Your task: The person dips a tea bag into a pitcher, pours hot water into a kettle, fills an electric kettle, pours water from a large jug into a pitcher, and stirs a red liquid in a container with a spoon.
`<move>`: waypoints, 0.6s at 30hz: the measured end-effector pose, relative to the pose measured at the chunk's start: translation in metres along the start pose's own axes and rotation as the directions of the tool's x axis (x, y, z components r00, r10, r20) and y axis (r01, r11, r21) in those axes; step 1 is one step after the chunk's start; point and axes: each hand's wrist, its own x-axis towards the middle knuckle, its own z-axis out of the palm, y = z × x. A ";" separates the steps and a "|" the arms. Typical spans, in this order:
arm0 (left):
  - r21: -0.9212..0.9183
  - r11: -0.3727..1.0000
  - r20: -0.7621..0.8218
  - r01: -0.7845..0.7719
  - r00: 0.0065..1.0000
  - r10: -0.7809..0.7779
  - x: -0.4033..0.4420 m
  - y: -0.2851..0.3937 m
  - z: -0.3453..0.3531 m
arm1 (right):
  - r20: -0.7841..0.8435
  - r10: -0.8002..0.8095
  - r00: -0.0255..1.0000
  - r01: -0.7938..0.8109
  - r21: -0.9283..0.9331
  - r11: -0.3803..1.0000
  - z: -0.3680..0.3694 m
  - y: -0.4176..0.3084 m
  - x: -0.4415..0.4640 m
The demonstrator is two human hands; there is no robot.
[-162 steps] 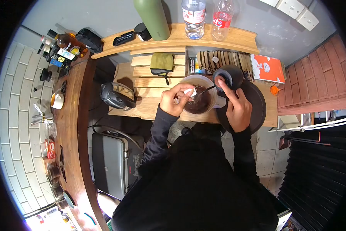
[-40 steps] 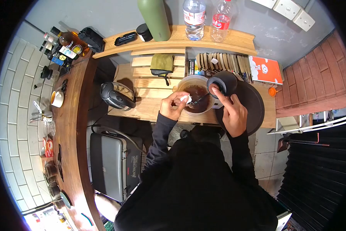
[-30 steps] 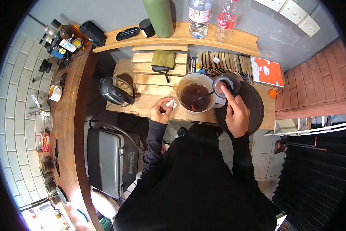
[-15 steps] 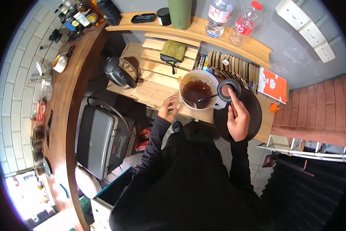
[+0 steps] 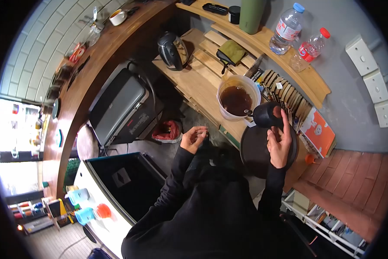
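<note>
My right hand [image 5: 279,148] grips a black cylindrical tool [image 5: 263,115], its index finger stretched along the side. A brownish patch shows on the tool's end, and its short stem has a small shiny tip near the bucket's right rim; I cannot make out its exact kind. The translucent plastic bucket [image 5: 258,91] contains dark brown liquid [image 5: 236,100] with some bubbles. Away from the bucket, in front of the table, my left hand [image 5: 194,139] hangs with loosely bent fingers and nothing visible in them. Below the tool is a dark round seat [image 5: 263,151].
A kettle [image 5: 173,51] and a green pouch [image 5: 232,52] sit on the slatted wooden table [image 5: 176,77]. Books [image 5: 284,93] stand behind the bucket; bottles [image 5: 285,30] line the shelf. Left are a grey case [image 5: 118,101], a red-lined bin [image 5: 167,131] and an open black box [image 5: 125,177].
My view has turned, so the table sits farther right. My left hand has drawn away from the bucket's side. The tool has tilted, its stem lifting from the liquid toward the rim.
</note>
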 end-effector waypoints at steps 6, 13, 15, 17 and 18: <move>-0.100 0.993 -0.044 0.057 0.997 -0.062 -0.041 0.001 0.034 | 0.145 -0.119 0.982 0.117 0.026 0.993 0.007 0.004 -0.029; -0.047 0.997 -0.022 0.053 0.998 -0.054 -0.080 0.020 0.030 | 0.431 -0.173 0.886 0.154 0.079 0.985 0.068 0.024 -0.043; -0.022 0.999 -0.065 0.041 0.997 -0.042 -0.095 0.021 0.016 | 0.525 -0.178 0.832 0.186 0.037 0.982 0.096 0.024 -0.047; -0.037 0.998 -0.170 -0.041 0.985 0.034 -0.115 0.023 0.003 | 0.637 -0.229 0.736 0.278 0.023 0.960 0.128 0.022 -0.051; -0.037 0.999 -0.198 -0.030 0.980 0.022 -0.128 0.034 -0.006 | 0.698 -0.269 0.663 0.353 0.025 0.935 0.147 0.021 -0.057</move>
